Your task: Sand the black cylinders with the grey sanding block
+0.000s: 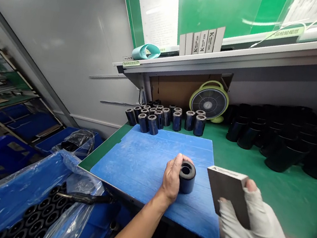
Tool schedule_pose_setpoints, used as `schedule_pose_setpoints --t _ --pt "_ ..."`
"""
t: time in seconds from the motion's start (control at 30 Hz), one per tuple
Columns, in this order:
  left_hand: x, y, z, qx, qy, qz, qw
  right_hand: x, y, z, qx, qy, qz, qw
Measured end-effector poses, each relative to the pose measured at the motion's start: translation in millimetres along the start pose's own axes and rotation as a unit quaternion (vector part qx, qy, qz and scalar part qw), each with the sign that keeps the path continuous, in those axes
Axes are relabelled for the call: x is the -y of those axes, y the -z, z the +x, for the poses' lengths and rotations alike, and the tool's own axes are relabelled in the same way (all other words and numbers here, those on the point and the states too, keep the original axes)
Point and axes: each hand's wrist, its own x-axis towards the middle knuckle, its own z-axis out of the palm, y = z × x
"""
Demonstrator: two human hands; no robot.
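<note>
My left hand point(172, 179) is closed round the side of a glossy black hollow cylinder point(187, 183). The cylinder stands upright on a blue mat point(143, 160), its round hole facing up. In my right hand point(258, 229), which wears a white glove with bare fingertips, is a flat dark grey rectangular block point(229, 195) with a pale, printed edge. Thumb and fingers grip the block's sides. It is held above the mat's right edge, apart from the cylinder.
Several similar cylinders point(176, 121) stand behind the mat, and wider black cylinders point(287, 154) crowd the right. A green fan point(210, 101) sits under a shelf point(237, 51) bearing pale printed blocks point(203, 42). Lower left, a lined blue crate point(60, 160) holds more black cylinders.
</note>
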Motion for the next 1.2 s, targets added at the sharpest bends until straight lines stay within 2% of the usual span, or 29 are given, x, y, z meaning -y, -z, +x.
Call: schedule_pose_setpoints --t 0.1,0.2,0.37,0.47,0.53,0.63,0.73,0.8,0.9,0.97,1.0,1.07,1.13,1.2 --pt "5 -9.5 6 -0.065 0.000 0.013 0.998 23 -20 16 -0.011 0.062 -0.033 0.997" --pt "11 -13.3 9 -0.117 0.003 0.018 0.993 31 -32 16 -0.014 0.120 -0.100 0.988" --pt "13 -14.2 7 -0.093 0.009 0.022 0.995 23 -35 17 -0.006 0.118 -0.101 0.988" --pt "12 -14.8 7 -0.124 -0.003 0.020 0.992 22 -40 23 -0.027 0.124 -0.086 0.988" --pt "11 -15.1 8 -0.123 0.003 0.006 0.992 22 -40 22 -0.012 0.127 -0.053 0.990" --pt "12 -15.3 9 -0.087 0.006 -0.008 0.996 20 -37 19 0.026 0.109 -0.038 0.993" --pt "13 -14.9 9 -0.097 -0.007 0.002 0.995 18 -39 23 -0.008 0.127 -0.075 0.989" --pt "13 -14.2 9 -0.106 -0.002 0.006 0.994 19 -40 20 -0.005 0.140 -0.061 0.988" --pt "13 -13.7 9 -0.077 0.008 -0.006 0.997 17 -32 2 0.026 0.112 -0.021 0.993" --pt "13 -13.8 9 -0.069 0.008 -0.018 0.997 13 -23 -2 0.016 0.097 -0.023 0.995" --pt "13 -13.9 9 -0.075 0.009 -0.025 0.997 10 -20 5 0.003 0.095 -0.029 0.995" --pt "13 -13.3 11 -0.092 0.018 -0.048 0.994 3 -19 39 0.003 0.105 -0.027 0.994" --pt "13 -11.2 15 -0.095 0.059 -0.100 0.989 -3 -27 90 0.011 0.119 -0.017 0.993" --pt "12 -7.6 22 -0.089 0.128 -0.200 0.967 -7 -40 143 0.023 0.134 -0.005 0.991"
